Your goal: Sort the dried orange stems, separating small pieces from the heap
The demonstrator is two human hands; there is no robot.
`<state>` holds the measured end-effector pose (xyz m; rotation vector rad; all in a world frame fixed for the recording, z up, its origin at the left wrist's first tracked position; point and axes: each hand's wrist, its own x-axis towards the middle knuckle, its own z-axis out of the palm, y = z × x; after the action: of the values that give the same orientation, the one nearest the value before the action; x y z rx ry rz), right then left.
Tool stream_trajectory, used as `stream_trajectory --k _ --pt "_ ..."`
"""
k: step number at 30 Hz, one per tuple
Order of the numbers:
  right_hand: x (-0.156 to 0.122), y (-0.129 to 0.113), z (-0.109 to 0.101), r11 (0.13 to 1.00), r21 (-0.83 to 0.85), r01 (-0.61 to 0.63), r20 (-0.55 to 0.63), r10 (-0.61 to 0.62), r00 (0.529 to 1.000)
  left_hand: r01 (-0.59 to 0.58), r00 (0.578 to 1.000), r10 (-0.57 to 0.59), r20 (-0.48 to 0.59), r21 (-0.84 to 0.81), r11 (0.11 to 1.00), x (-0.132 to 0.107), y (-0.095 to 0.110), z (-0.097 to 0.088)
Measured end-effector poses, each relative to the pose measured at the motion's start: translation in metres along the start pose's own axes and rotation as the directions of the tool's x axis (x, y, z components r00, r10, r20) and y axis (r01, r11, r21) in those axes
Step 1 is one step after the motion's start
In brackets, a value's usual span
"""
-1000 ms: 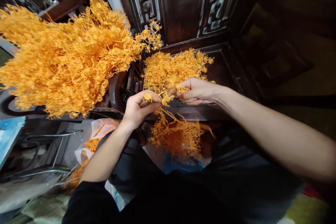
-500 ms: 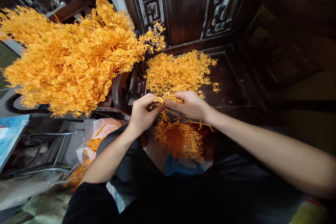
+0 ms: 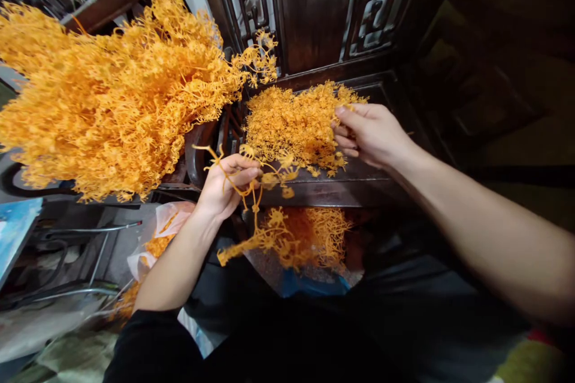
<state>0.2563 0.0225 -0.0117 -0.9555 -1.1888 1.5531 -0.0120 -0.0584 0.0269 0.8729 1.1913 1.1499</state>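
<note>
My left hand (image 3: 227, 185) is closed on a branched orange plastic-looking sprig (image 3: 255, 206), whose thin stems stick out on both sides and hang below the fingers. To the right, my right hand (image 3: 371, 131) reaches to the edge of a heap of small orange florets (image 3: 291, 122) on a dark wooden seat (image 3: 321, 182). Its thumb and fingers are pinched together there; whatever lies between the fingertips is hidden against the heap. Below the seat's front edge, between the knees, more orange stems (image 3: 330, 236) lie gathered.
A large mass of orange sprigs (image 3: 112, 102) covers the left side, by the chair's armrest (image 3: 195, 158). Lower down stand a plastic bag (image 3: 173, 218) with orange pieces and metal tubing (image 3: 101, 254). A carved dark backrest (image 3: 314, 12) rises behind the seat.
The hands, together a moment ago over the seat's front edge, have parted. My right hand moved up and right to the heap; my left shifted slightly left, still holding the sprig.
</note>
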Motion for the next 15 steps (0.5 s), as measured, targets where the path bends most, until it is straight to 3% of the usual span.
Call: stream_trajectory --k 6,15 --pt "0.006 0.007 -0.002 0.983 0.029 -0.183 0.047 0.181 0.982 -0.042 0.999 0.042 -0.006 0.027 0.999 0.006 -0.004 -0.002" --pt "0.035 0.009 0.006 0.949 0.243 -0.200 -0.042 0.217 0.975 -0.029 0.999 0.031 0.026 -0.083 0.996 0.018 -0.008 -0.002"
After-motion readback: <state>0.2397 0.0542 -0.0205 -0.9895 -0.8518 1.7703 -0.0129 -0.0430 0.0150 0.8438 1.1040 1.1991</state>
